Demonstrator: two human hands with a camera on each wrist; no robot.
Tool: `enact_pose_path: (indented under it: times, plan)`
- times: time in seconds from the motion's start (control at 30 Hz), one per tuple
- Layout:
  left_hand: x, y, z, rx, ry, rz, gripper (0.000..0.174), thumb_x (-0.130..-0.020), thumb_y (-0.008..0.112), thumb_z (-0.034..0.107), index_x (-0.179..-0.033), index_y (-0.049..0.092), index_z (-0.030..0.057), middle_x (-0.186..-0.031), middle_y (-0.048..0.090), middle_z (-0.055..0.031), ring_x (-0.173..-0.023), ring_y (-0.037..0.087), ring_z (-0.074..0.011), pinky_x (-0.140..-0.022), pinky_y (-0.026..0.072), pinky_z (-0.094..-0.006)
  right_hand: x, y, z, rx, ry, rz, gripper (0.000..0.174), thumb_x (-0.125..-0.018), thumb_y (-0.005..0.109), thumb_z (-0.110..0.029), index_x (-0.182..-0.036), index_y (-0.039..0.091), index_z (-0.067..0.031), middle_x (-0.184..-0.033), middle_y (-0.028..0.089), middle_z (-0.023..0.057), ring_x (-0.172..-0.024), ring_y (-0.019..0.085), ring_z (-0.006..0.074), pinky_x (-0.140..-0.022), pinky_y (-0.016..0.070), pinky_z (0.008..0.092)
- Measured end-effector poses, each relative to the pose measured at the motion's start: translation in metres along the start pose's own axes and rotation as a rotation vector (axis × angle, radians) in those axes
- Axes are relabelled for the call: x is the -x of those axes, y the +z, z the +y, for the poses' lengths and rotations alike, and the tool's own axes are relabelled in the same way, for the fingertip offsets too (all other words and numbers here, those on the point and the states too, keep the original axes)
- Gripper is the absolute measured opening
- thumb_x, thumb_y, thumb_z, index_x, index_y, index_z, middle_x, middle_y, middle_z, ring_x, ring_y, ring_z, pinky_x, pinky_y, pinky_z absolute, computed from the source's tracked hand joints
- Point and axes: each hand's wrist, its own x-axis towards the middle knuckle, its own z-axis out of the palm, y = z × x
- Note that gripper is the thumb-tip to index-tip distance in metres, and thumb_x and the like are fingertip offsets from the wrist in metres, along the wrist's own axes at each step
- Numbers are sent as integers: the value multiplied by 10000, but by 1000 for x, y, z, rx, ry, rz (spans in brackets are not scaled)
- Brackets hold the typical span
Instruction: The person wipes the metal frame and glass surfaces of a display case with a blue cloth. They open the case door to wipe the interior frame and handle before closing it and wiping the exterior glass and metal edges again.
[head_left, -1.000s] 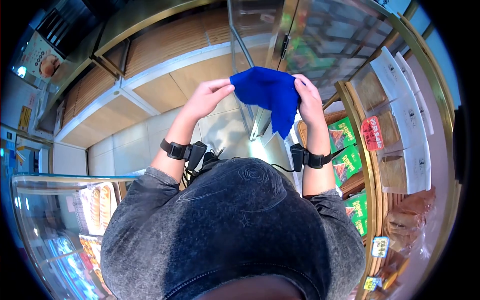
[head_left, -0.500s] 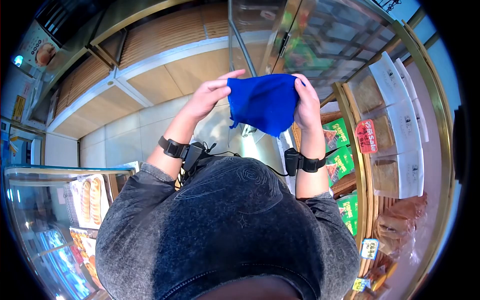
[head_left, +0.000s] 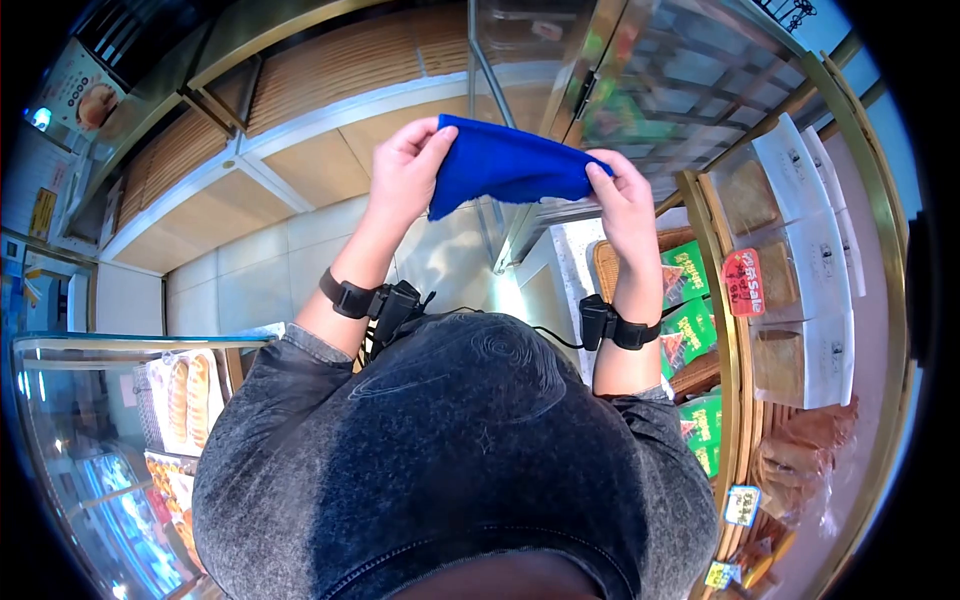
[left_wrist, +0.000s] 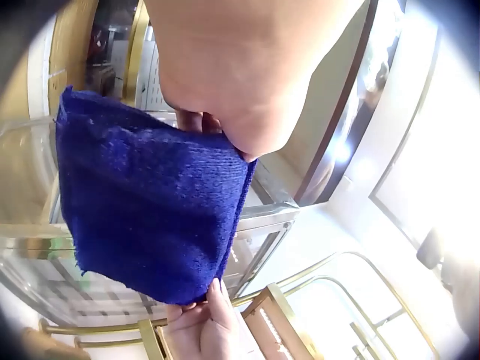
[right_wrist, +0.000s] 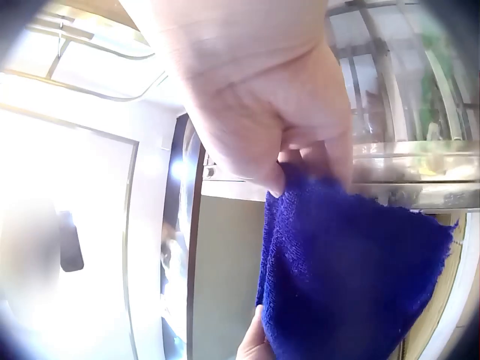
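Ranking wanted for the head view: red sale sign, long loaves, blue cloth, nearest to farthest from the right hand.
1. Blue cloth: pinched in the right hand itself, at its edge.
2. Red sale sign: below and to the right of that hand in the picture.
3. Long loaves: far off at lower left.

Over at the right of the frame, a wood-edged shelf (head_left: pixel 738 420) carries bagged bread (head_left: pixel 775 368) and, lower down, brown wrapped loaves (head_left: pixel 795 465). Just inward of it, a wicker basket (head_left: pixel 602 268) holds green packets (head_left: pixel 685 328). At lower left, long rolls (head_left: pixel 180 395) lie in a glass case (head_left: pixel 110 343). Pale floor tiles (head_left: pixel 250 262) show left of centre.
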Motion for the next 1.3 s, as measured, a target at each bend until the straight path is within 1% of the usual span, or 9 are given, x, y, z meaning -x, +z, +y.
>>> enact_pose_path:
  times: [0.2,0.27,0.3,0.4,0.6,0.8,0.97,1.2,1.3]
  plan:
    - [-1,-1,20,-63,291,72,134,-949,610,79,-987,662,-37,-877,666,-12,-776,589,-61,-705,476,-193,-1,30,-16,-82,-159,110,189,-966,566,-62,-1126,604,29,-963,651,18,-851,587,66,-760,472,214]
    - [-18,-11,17,-410,601,89,132,-957,599,87,-953,654,-33,-852,650,-7,-763,582,-62,-703,470,-194,-1,39,-17,-121,-209,182,179,-964,572,-62,-1115,608,28,-941,651,16,-832,586,58,-749,472,207]
    - [-17,-9,15,-233,373,120,139,-968,591,107,-923,639,-15,-824,628,12,-745,560,-48,-685,455,-190,-5,41,-11,-113,-175,187,159,-960,580,-63,-1090,614,23,-914,648,9,-810,580,49,-723,467,200]
    - [-16,-11,10,-147,214,151,138,-975,586,123,-930,634,1,-812,617,26,-729,539,-34,-653,435,-183,-7,43,4,-36,-168,214,145,-958,591,-73,-1070,619,15,-901,644,0,-789,569,43,-696,459,193]
    - [-24,-3,-8,-165,203,172,153,-982,583,138,-937,623,-3,-781,613,39,-678,507,-17,-598,410,-179,-6,47,24,-147,-122,200,204,-1004,543,-172,-1028,605,21,-899,642,5,-801,562,48,-730,453,213]
    - [-20,7,-25,-197,75,120,155,-981,582,139,-941,629,-4,-747,623,29,-647,508,-8,-565,400,-182,3,40,47,-728,125,185,180,-1014,504,-193,-1037,586,-35,-902,642,26,-788,617,109,-707,492,239]
    - [-13,14,-27,-93,-163,-110,164,-985,564,137,-1031,626,-7,-831,671,-1,-725,579,-35,-650,455,-193,15,22,51,-1027,252,116,348,-1025,445,-289,-1132,601,3,-1109,668,130,-1016,649,244,-918,517,373]
    - [-10,13,-22,-39,-200,-290,204,-992,527,120,-1145,581,-4,-970,676,-33,-863,602,-68,-730,475,-221,28,3,51,-1215,298,-69,403,-1023,432,-301,-1200,577,30,-1134,661,160,-1038,647,276,-907,529,401]
    - [-6,14,-16,-39,-326,-372,335,-982,529,112,-1299,485,12,-1062,661,-50,-907,596,-81,-768,474,-233,23,-5,53,-1124,349,-140,401,-1025,432,-294,-1238,565,18,-1173,654,142,-1061,644,255,-946,512,374]
